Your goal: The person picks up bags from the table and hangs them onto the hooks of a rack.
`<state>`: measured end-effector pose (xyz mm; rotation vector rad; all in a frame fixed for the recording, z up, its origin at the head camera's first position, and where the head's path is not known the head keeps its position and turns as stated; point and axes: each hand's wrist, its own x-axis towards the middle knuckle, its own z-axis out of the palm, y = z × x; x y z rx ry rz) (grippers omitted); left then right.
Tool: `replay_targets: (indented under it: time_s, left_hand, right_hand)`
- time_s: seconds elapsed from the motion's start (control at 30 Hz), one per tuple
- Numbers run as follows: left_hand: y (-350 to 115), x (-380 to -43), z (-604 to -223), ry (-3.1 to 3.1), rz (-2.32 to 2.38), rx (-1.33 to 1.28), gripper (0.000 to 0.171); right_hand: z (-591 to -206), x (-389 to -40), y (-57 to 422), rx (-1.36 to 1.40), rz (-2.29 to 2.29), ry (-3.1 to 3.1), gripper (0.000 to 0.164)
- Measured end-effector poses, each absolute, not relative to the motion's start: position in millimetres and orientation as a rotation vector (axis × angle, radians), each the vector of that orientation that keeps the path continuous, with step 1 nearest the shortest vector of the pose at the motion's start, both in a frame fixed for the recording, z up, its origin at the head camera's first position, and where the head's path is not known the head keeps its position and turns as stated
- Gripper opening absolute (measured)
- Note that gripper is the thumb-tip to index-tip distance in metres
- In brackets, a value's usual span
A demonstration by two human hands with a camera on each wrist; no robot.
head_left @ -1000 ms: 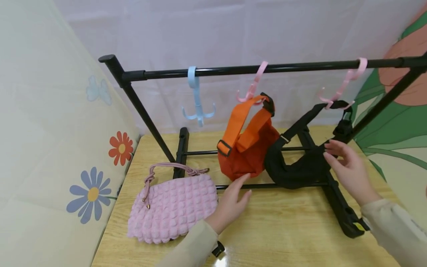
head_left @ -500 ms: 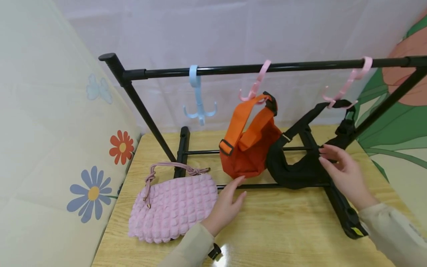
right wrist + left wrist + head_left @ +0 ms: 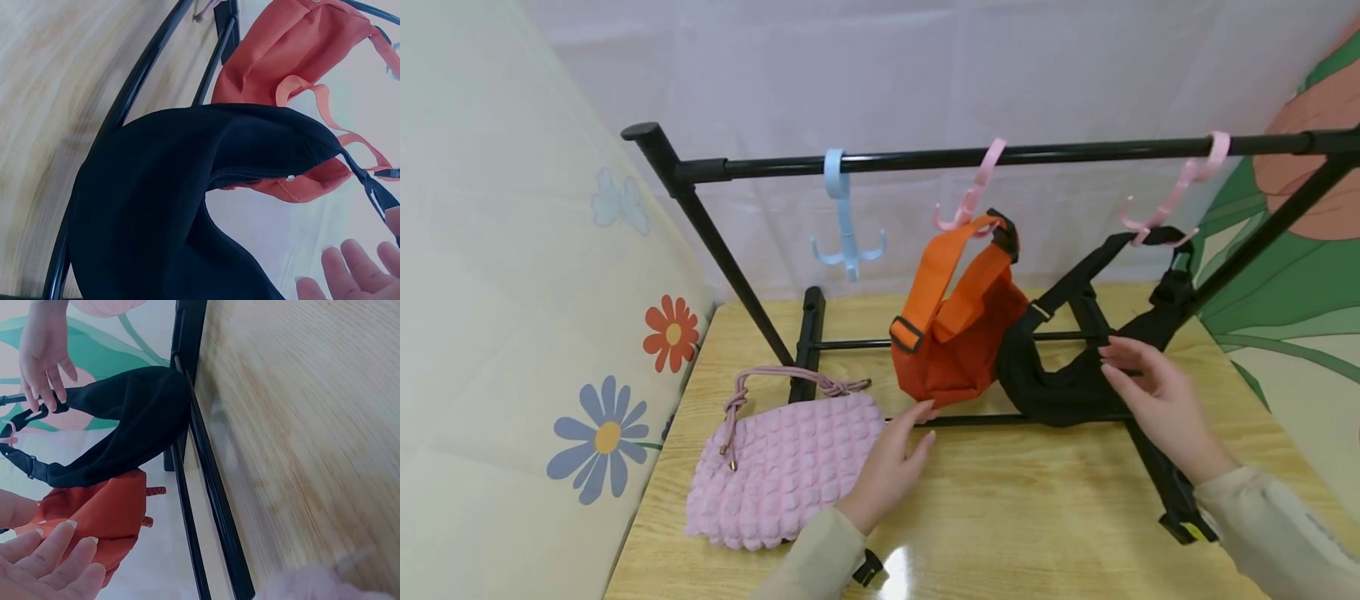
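Note:
An orange bag hangs by its strap from the middle pink hook. To its right a black bag with a zipper hangs from another pink hook. My left hand is in front of the rack with relaxed fingers, holding nothing, between the puffy pink handbag and the bottom of the orange bag. In front of the black bag is my right hand, its fingers loosely bent and nothing in its grasp. Whether its fingertips touch the black fabric I cannot tell.
A black rack spans the wooden table, with low crossbars near the tabletop. On the left of its top bar hangs a light blue hook with no bag on it. A black strap buckle lies by my left sleeve.
My left hand has drawn back leftward, towards the pink handbag. My right hand has shifted left and slightly down across the black bag. The bags stay where they were.

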<state>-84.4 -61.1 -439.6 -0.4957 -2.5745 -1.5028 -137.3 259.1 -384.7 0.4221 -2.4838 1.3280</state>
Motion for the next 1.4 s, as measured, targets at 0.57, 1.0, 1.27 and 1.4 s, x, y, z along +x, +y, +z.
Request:
replay_targets:
  time_s: [0.57, 1.0, 1.27, 1.4]
  left_hand:
    - [-79.2, -83.0, -435.0, -2.593, -1.431, -0.465, 0.03]
    - [-87.3, -83.4, -434.2, -2.612, -1.356, -0.34, 0.028]
    - [-95.2, -84.8, -431.5, -2.589, -1.365, -0.302, 0.028]
    - [-98.1, -85.7, -432.4, -2.576, -1.388, -0.308, 0.029]
  right_hand:
    - [-391.6, -129.1, 244.0, 0.507, 1.334, -2.468, 0.033]
    - [-392.7, -124.6, 230.0, 0.583, 1.42, -2.429, 0.029]
    - [-396.2, -121.3, 221.7, 0.567, 1.397, -2.454, 0.03]
    - [-398.4, -119.4, 217.3, 0.587, 1.41, -2.441, 0.03]
